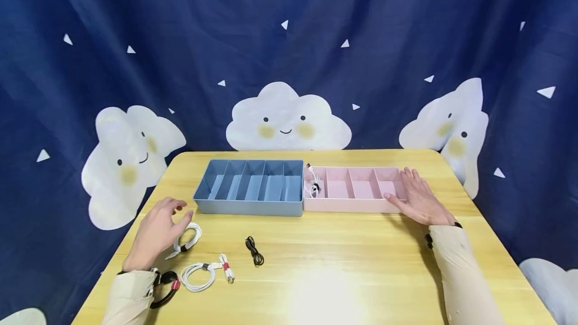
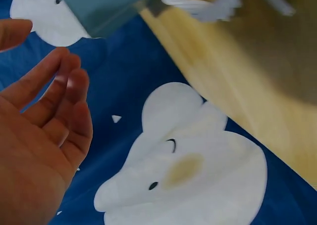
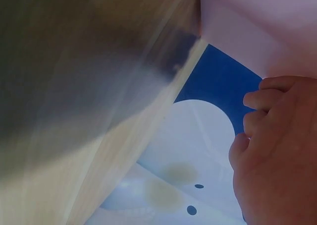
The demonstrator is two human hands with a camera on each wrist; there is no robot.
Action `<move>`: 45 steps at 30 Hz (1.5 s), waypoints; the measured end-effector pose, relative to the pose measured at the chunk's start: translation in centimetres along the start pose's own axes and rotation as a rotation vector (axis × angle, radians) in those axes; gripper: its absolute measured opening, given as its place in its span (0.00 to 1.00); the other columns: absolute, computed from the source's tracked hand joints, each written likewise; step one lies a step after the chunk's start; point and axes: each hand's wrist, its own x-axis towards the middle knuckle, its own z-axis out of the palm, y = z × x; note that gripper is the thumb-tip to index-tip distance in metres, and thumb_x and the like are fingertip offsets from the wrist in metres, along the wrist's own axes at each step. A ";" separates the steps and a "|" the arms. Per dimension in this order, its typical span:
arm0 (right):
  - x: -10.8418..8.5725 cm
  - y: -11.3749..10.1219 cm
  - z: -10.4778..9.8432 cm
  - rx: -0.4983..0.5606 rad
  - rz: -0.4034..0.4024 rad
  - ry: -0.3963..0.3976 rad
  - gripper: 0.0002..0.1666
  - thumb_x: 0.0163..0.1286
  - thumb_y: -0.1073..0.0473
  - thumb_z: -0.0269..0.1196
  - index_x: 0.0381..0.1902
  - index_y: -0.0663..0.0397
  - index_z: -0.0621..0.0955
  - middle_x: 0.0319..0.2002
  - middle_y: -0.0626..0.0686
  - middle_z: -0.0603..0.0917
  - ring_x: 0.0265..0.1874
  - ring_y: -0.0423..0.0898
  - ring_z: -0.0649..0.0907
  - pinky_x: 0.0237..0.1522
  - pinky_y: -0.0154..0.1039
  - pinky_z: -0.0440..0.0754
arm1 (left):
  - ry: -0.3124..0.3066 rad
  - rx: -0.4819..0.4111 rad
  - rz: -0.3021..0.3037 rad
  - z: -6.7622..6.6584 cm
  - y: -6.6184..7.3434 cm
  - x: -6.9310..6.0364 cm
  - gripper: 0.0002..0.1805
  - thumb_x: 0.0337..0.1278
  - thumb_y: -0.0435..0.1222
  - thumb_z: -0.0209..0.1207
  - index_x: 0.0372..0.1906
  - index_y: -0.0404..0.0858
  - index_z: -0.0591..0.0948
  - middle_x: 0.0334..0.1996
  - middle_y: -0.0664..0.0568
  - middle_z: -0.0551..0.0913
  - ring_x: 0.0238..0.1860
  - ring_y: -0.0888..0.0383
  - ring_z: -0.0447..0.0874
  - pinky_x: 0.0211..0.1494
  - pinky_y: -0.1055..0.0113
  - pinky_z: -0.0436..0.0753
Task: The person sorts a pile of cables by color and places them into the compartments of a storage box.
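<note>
My left hand (image 1: 155,234) hovers over the table's left side, its fingers loosely bent around nothing. Just beside its thumb lies a coiled white cable (image 1: 196,236) with a black tie; the left wrist view shows this hand (image 2: 42,131) palm-on, empty. At the right end of a pink divided box (image 1: 352,206), my right hand (image 1: 422,200) rests with fairly straight fingers along the end and the thumb over the front rim. A white cable (image 1: 316,180) with a black tie sits in the pink box's leftmost compartment. In the right wrist view, the fingers (image 3: 257,101) touch the pink wall.
A blue divided box (image 1: 250,208) adjoins the pink one on the left. In front lie another coiled white cable (image 1: 196,289), a short white cable (image 1: 227,268) with a red tie and a bundled black cable (image 1: 255,253). A black cable (image 1: 164,300) with a red tie lies by the left wrist.
</note>
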 end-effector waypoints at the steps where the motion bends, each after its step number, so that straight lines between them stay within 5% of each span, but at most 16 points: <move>1: 0.2 -0.1 0.1 -0.001 -0.006 0.003 0.59 0.77 0.31 0.50 0.82 0.70 0.44 0.82 0.73 0.41 0.82 0.72 0.41 0.79 0.70 0.43 | -0.029 0.007 -0.007 -0.1 -0.3 -0.3 0.17 0.64 0.43 0.66 0.48 0.35 0.87 0.43 0.41 0.86 0.41 0.44 0.85 0.36 0.49 0.82; 10: 1.3 -0.7 0.4 -0.013 -0.021 0.019 0.59 0.76 0.32 0.52 0.82 0.70 0.45 0.82 0.72 0.43 0.82 0.71 0.44 0.80 0.69 0.44 | -0.250 0.081 -0.018 0.1 -2.1 -1.8 0.30 0.65 0.50 0.64 0.56 0.26 0.82 0.51 0.32 0.83 0.44 0.36 0.86 0.43 0.39 0.83; 21: 0.1 0.4 0.2 -0.021 0.007 0.015 0.58 0.76 0.32 0.50 0.82 0.70 0.45 0.82 0.72 0.44 0.82 0.70 0.44 0.80 0.67 0.43 | -0.378 0.105 0.001 2.2 -1.5 -1.4 0.36 0.62 0.56 0.66 0.58 0.27 0.81 0.52 0.33 0.83 0.48 0.37 0.85 0.45 0.41 0.84; 33: 0.8 -0.1 0.5 -0.016 -0.026 0.001 0.56 0.78 0.34 0.48 0.82 0.70 0.45 0.82 0.72 0.43 0.82 0.71 0.44 0.80 0.69 0.43 | -0.382 0.152 -0.020 2.0 -2.0 -2.5 0.37 0.60 0.57 0.67 0.57 0.27 0.82 0.54 0.32 0.82 0.51 0.34 0.84 0.46 0.39 0.84; 40: -0.3 0.5 -0.3 -0.001 0.006 0.010 0.56 0.78 0.35 0.50 0.82 0.70 0.44 0.82 0.73 0.43 0.82 0.72 0.43 0.79 0.69 0.43 | -0.363 0.139 0.043 2.8 -1.6 -1.6 0.35 0.55 0.53 0.71 0.56 0.27 0.83 0.51 0.33 0.83 0.50 0.35 0.84 0.51 0.39 0.83; 45: -0.2 0.5 -0.1 -0.006 -0.014 0.003 0.56 0.78 0.33 0.49 0.82 0.69 0.45 0.82 0.73 0.44 0.82 0.72 0.44 0.79 0.70 0.44 | -0.366 0.150 0.022 2.7 -1.8 -1.8 0.34 0.49 0.48 0.74 0.55 0.27 0.83 0.49 0.35 0.83 0.48 0.38 0.85 0.48 0.40 0.84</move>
